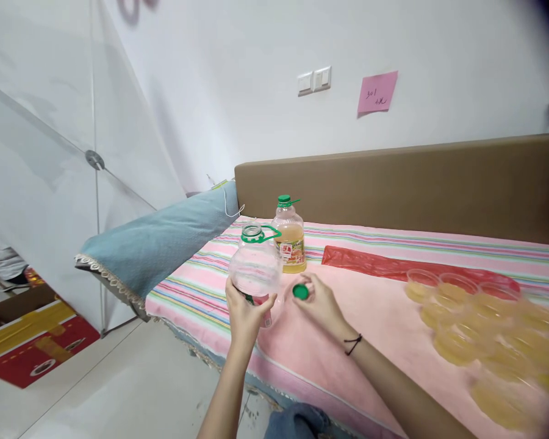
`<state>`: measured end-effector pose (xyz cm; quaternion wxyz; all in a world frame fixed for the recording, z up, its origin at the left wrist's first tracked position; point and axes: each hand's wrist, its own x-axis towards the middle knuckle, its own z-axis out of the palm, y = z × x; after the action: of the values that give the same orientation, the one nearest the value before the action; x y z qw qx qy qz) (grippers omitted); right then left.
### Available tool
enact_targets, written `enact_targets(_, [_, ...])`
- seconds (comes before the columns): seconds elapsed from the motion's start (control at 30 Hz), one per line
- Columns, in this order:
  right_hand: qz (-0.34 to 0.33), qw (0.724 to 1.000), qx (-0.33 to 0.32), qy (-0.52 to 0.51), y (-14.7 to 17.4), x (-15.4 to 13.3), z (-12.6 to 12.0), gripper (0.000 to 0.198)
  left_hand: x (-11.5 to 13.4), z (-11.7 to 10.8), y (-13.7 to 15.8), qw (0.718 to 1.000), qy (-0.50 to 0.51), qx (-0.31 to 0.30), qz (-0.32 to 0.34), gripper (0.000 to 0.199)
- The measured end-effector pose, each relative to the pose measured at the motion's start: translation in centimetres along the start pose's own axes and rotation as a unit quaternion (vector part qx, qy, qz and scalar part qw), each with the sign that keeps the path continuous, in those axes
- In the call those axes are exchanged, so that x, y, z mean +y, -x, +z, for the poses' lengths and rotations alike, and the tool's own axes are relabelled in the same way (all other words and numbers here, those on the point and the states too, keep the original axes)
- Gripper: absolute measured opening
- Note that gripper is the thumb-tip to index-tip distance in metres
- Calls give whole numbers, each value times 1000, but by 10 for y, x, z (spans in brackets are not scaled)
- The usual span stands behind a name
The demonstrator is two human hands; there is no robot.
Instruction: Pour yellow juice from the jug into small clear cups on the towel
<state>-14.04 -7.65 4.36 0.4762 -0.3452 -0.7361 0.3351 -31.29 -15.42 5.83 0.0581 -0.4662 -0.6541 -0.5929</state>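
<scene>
"Two things are in my grip: an uncapped clear bottle (256, 268) and a green cap (301, 292)."

"Which hand has which?"

"My left hand (247, 308) is half curled round the bottle's lower part, fingers on one side and thumb on the other. My right hand (319, 300) is mostly closed, pinching the cap between thumb and fingertips. A dark bracelet (353, 344) circles that wrist."

"Where is the cap, then?"

"Lay a clock face over my view, centred on the bottle I hold, twelve at the top. The cap is near four o'clock, just beside the bottle and apart from it. The bottle is about upright, with a green handle (271, 233) pointing to two. I cannot tell whether its base touches the pink cloth (375, 317)."

"What else is close?"

"Between one and two o'clock, just behind, a capped bottle (295, 241) stands upright with yellow liquid inside and a label on its front."

"And further out?"

"Between three and four, well apart, clear cups (457, 341) of pale yellow liquid stand bunched together, blurred at the edge. A strip of red plastic (370, 261) lies at three, running behind them. A blue padded armrest (174, 235) is at ten, and a pink note (377, 93) is stuck on the wall (256, 91) at one."
</scene>
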Motion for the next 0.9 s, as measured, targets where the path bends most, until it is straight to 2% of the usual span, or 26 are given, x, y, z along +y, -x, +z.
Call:
enact_targets(0.1, [-17, 999, 43, -11, -32, -37, -51, 39, 19, 7, 2, 999, -7, -29, 17, 103])
enact_targets(0.17, [-60, 993, 90, -51, -49, -66, -84, 40, 30, 16, 6, 999, -11, -32, 23, 106])
enact_targets(0.23, [-97, 988, 109, -40, -61, -94, -111, 43, 39, 28, 13, 999, -13, -34, 21, 108])
enact_targets(0.33, [-112, 992, 56, 14, -72, -124, -135, 48, 46, 40, 25, 999, -13, -48, 21, 107])
enact_targets(0.43, [-98, 991, -19, 88, -80, -138, -144, 49, 48, 44, 35, 997, -27, -57, 34, 106])
enact_targets(0.57, [-123, 970, -91, 188, -84, -146, -147, 29, 50, 44, 43, 995, -43, -61, 61, 106])
enact_targets(0.67, [-139, 964, -122, 191, -83, -151, -148, 29, 52, 46, 45, 993, -36, -67, 86, 105])
enact_targets(0.8, [-128, 962, -149, 188, -84, -159, -153, 33, 53, 49, 45, 992, -27, -72, 98, 105])
enact_targets(0.9, [-142, 945, -206, 209, -91, -166, -158, 33, 52, 50, 44, 990, -23, -86, 105, 106])
